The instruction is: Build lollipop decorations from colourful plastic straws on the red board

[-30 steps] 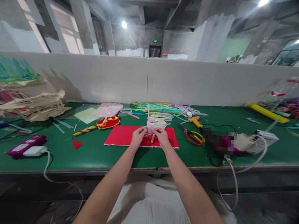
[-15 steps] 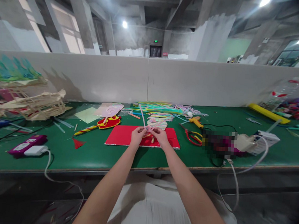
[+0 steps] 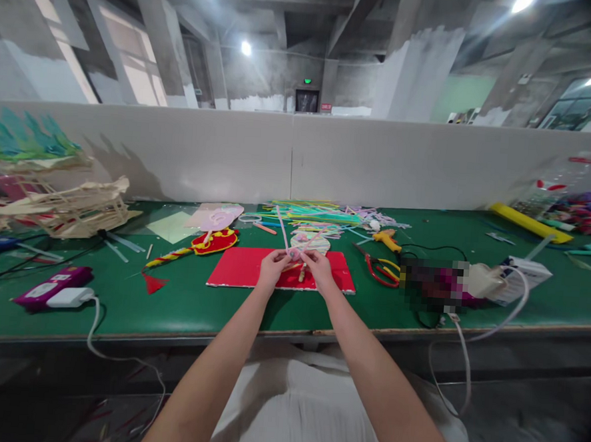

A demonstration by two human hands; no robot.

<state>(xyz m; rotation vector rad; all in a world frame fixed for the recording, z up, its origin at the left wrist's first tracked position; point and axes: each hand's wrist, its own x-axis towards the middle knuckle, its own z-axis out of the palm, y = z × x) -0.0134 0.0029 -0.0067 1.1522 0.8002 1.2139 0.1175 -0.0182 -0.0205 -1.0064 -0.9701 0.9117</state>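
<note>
Over the red board (image 3: 227,267) my left hand (image 3: 272,267) and my right hand (image 3: 318,269) come close together, both with fingers pinched. Between them they hold pale pink strips (image 3: 281,227); one long end points up and left, another slants up to the right. A small bluish spot shows where the strips meet by my left fingertips. Whether the strips are paper or pipe cleaner I cannot make out. Beneath my right fingers a short light-brown stick (image 3: 302,273) rests on the board. A pale striped round piece (image 3: 310,242) lies just behind it.
Many coloured strips (image 3: 316,213) lie along the back. Pliers (image 3: 381,271) and a yellow-handled glue gun (image 3: 387,240) are on the right, a red-and-yellow ornament (image 3: 215,243) on the left. Farther out are a purple power strip (image 3: 54,287) and wooden stick models (image 3: 71,207).
My hands stay over the board, still pinching the pink strips. The fingers have shifted slightly and the strip ends at the right look a little different.
</note>
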